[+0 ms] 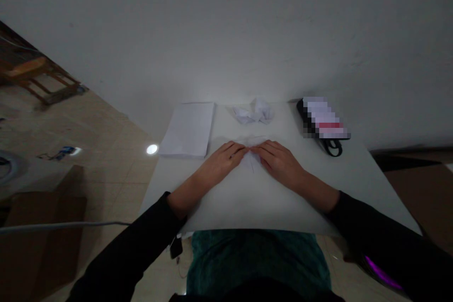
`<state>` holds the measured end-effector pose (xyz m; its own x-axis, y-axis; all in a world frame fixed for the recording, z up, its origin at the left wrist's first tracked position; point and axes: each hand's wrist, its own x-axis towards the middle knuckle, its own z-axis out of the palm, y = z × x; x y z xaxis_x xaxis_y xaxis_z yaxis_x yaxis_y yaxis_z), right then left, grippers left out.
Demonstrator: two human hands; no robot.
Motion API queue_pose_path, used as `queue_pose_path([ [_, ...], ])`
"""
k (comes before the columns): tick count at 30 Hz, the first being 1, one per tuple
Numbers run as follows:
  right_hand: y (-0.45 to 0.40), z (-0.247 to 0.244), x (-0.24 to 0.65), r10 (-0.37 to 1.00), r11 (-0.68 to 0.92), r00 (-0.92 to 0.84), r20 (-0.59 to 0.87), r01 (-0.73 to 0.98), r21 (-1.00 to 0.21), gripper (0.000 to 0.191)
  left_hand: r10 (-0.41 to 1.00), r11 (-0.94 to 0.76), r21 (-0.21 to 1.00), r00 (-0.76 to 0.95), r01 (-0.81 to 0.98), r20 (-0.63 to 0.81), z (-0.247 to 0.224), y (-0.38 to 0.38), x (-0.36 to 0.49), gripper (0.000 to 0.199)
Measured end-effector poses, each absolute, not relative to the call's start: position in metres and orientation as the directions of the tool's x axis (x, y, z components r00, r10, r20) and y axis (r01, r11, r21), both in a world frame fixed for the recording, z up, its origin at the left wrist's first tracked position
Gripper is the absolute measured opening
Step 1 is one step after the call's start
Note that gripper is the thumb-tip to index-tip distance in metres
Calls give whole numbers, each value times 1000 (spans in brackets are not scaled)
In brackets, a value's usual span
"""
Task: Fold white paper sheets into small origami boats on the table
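Note:
My left hand [221,163] and my right hand [279,163] lie palm down on a folded sheet of white paper [252,158], fingertips meeting near its central crease. Much of the sheet is hidden under my fingers, and its white colour blends into the white table [255,207]. Beyond my fingertips lies a crumpled ball of white paper [253,112]. To its left is a flat stack of white paper [187,130]. Neither of these touches my hands.
At the table's far right corner, a pair of black-handled scissors [332,147] lies against a black and white package [322,118] with blurred markings. A white wall [226,33] rises behind the table. A tiled floor [113,122], a wooden chair [38,75] and a cardboard box [44,231] lie to the left.

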<state>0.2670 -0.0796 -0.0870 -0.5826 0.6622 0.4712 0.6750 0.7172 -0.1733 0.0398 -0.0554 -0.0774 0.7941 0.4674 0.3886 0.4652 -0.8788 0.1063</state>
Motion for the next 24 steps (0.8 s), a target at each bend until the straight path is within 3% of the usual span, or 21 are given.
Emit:
queue_pose_path([
  [4, -84, -86, 261, 660, 699, -624, 418, 714, -38, 25, 440, -890, 54, 821, 453, 363, -71, -60, 40, 27],
  [9, -88, -83, 257, 683, 688, -630, 370, 725, -35, 27, 477, -869, 21, 828, 494, 296, -66, -69, 41, 31],
  [13, -85, -86, 259, 742, 648, -539, 399, 730, -218, 33, 574, -818, 205, 747, 537, 336, -70, -67, 41, 30],
  [18, -65, -91, 264, 871, 478, -311, 380, 717, -508, 20, 766, -626, 519, 582, 583, 271, -71, -59, 43, 54],
  [21, -55, -93, 266, 899, 433, -278, 339, 684, -587, 13, 788, -590, 539, 574, 601, 223, -68, -56, 44, 55],
  [24, -52, -93, 267, 887, 458, -296, 354, 667, -588, 12, 781, -599, 509, 591, 618, 202, -67, -55, 45, 50],
])
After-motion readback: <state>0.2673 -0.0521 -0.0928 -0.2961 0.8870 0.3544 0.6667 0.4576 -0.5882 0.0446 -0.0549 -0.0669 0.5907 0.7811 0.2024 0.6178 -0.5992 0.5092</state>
